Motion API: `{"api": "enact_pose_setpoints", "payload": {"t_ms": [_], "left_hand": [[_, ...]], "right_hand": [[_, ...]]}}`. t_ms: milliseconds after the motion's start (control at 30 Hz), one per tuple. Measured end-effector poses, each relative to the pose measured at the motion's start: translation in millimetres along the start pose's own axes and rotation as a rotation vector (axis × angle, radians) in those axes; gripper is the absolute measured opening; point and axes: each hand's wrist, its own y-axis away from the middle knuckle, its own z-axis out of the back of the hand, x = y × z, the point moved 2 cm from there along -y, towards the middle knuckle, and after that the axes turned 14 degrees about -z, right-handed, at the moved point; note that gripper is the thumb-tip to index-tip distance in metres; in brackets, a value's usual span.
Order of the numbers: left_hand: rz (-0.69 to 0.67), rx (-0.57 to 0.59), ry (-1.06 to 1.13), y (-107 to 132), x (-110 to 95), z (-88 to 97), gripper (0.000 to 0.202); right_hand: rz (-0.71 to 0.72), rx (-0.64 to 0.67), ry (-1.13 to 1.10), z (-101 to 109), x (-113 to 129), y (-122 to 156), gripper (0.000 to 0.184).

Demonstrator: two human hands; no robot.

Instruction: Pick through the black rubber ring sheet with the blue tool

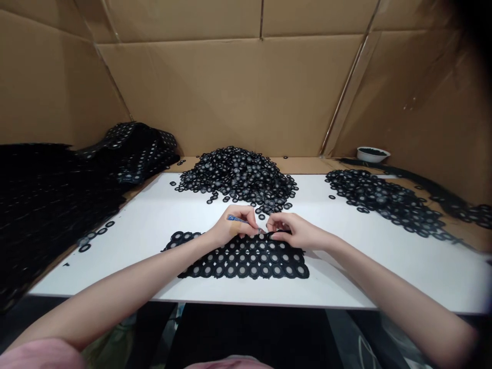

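The fingers of the left hand (pixel 246 221) close in a pen-like pinch around a blue-handled tool (pixel 235 219), with its tip hidden behind them, angled down toward the upper edge of a sheet of linked black rings (pixel 238 264). The fingers of the right hand (pixel 282 224) curl over that same edge close beside the left, though whether they pinch it or only press it flat is impossible to tell. Something pale shows between the two hands, too small to identify. The sheet lies flat on a white tabletop (pixel 388 279), toward the near side, where both forearms can rest and the hands can work its edge at close range; each ring has a grey mesh centre. Beyond the fingertips, a heap of loose black rings (pixel 238 177) sits at the far side of the table, with a second, flatter spread of them (pixel 380 201) off to the right, both within easy reach. Stacked black ring sheets (pixel 49 205) pile up along the left, a white bowl (pixel 372 153) stands at the far right corner, and cardboard walls (pixel 230 92) enclose the workspace.
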Motion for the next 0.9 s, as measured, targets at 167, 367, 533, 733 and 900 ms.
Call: {"api": "enact_pose_setpoints", "payload": {"t_ms": [167,367,533,733,900], "left_hand": [[0.019,0.056,-0.024,7,-4,-5.8,0.016],[-0.003,0.096,-0.056,10,-3,-9.3,0.01],[-0.094,0.137,-0.104,10,-8,-11.5,0.009],[-0.044,0.157,-0.115,9,-7,-14.1,0.007],[0.039,0.194,-0.087,9,-1,-15.9,0.006]], "right_hand": [[0.021,0.088,-0.122,2,0,3,0.028],[0.014,0.123,-0.188,0,1,3,0.03],[0.017,0.138,-0.208,-2,1,2,0.03],[0.033,0.139,-0.229,-3,1,0,0.029],[0.058,0.121,-0.229,-4,3,-1,0.031]]}}
